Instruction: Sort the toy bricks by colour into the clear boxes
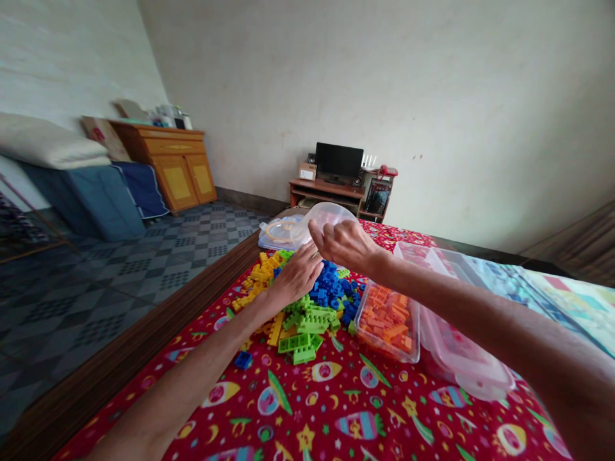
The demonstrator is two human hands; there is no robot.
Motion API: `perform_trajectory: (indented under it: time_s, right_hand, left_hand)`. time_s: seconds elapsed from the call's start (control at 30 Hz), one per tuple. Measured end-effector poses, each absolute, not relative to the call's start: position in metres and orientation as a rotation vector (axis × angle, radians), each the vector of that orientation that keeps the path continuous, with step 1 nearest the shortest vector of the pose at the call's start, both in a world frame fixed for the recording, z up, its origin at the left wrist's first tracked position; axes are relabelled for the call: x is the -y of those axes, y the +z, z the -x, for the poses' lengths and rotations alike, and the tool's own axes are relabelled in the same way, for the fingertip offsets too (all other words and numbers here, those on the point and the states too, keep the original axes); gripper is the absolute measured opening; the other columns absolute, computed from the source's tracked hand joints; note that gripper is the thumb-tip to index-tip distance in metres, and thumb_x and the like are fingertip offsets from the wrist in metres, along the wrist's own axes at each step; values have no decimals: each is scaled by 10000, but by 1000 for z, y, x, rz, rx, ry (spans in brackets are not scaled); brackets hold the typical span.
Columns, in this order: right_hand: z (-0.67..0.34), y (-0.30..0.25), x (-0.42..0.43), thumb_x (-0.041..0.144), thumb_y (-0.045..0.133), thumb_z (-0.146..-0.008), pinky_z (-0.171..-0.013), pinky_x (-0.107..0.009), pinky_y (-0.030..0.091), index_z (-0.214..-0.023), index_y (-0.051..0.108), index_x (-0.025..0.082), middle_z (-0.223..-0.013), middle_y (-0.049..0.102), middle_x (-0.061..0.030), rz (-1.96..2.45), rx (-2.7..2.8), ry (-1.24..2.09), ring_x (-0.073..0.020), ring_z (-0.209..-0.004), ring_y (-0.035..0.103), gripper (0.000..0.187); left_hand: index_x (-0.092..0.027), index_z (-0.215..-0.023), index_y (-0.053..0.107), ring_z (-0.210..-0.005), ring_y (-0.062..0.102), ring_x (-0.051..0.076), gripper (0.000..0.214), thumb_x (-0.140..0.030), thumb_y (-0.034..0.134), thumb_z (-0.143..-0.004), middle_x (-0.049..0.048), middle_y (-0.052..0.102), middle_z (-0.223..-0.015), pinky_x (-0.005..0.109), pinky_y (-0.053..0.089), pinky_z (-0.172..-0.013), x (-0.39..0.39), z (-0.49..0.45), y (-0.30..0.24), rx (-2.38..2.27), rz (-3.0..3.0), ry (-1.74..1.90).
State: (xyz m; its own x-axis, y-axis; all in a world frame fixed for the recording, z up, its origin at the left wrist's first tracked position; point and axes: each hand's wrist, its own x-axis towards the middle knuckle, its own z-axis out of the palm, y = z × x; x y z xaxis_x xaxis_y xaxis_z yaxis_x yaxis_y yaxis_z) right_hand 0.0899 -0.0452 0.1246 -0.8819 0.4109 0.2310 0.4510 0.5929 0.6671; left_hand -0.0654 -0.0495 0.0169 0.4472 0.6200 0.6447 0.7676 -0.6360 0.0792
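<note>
My right hand has its fingers curled on the near edge of a translucent, rounded plastic container, which is tilted above the far end of the block pile. Just below and to its left, my left hand is stretched over the pile, fingers extended, with nothing visible in it. Around the hands lie yellow blocks, blue blocks and green blocks. One blue block sits apart at the near left. Orange blocks fill a clear rectangular box beneath my right forearm.
A red patterned cloth covers the surface, with a wooden edge on the left. Clear lidded containers stand at the far left of the pile. Pink-tinted plastic boxes lie to the right, partly behind my forearm.
</note>
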Motion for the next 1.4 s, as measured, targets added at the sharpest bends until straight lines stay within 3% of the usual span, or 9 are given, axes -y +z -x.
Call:
perform_trajectory:
  time_s: [0.13,0.33,0.53,0.8,1.0,1.17,1.27,1.4]
  right_hand:
    - [-91,126,45,6,224,-896,-608,-315,405,-1402,275,-17,-869,615,-165,783,2762,-1181,-217,-774,606,509]
    - [-91,124,41,15,235,-888,-618,-327,397,-1400,284,-36,-918,615,-204,850,2758,-1157,-228,-778,602,518]
    - [-83,120,48,1,182,-894,-621,-327,408,-1403,302,-23,-857,610,-166,782,2795,-1101,-221,-774,602,523]
    - [-105,132,12,36,241,-892,-660,-355,410,-1409,327,-14,-948,625,-223,1195,2647,-981,-252,-793,590,527]
    - [-189,150,2,125,353,-883,-716,-412,414,-1398,443,90,-915,651,-195,1636,2155,-799,-269,-794,569,523]
    - [-292,159,37,232,420,-854,-747,-333,405,-1263,618,195,-905,688,-116,1930,1722,-484,-224,-841,586,456]
    - [-358,151,65,252,422,-844,-679,-298,387,-1239,647,155,-847,685,-111,2038,1562,-311,-197,-821,589,465]
    - [-436,120,101,222,497,-769,-589,-311,376,-1182,677,82,-743,662,-108,2143,1291,-175,-157,-623,532,472]
  left_hand:
    - [-151,-1072,582,-1230,459,253,289,-206,316,-975,110,579,-1187,451,363,-1078,48,64,11,1200,2502,-912]
    - [-153,-1172,543,-1169,504,226,303,-216,317,-980,118,562,-1208,414,407,-1038,47,63,6,1249,2475,-1005]
    - [-154,-1048,619,-1126,539,244,300,-230,338,-973,109,619,-1133,426,418,-1020,48,59,8,1151,2561,-892]
    - [-148,-1040,641,-1040,589,211,339,-272,330,-990,100,634,-1083,379,464,-970,50,64,3,1275,2588,-894]
    - [-158,-1122,637,-1045,608,209,377,-306,317,-987,101,645,-1108,371,474,-969,45,71,-2,1328,2609,-906]
    - [-190,-1356,482,-1122,594,222,447,-372,328,-978,102,618,-1237,396,468,-990,42,75,-2,1381,2650,-948]
    - [-179,-1355,482,-1147,585,235,459,-377,321,-974,113,611,-1257,411,456,-1006,39,74,-3,1374,2658,-943]
    - [-164,-1327,511,-1180,561,246,458,-375,332,-963,121,592,-1285,421,428,-1044,34,75,-6,1321,2610,-965]
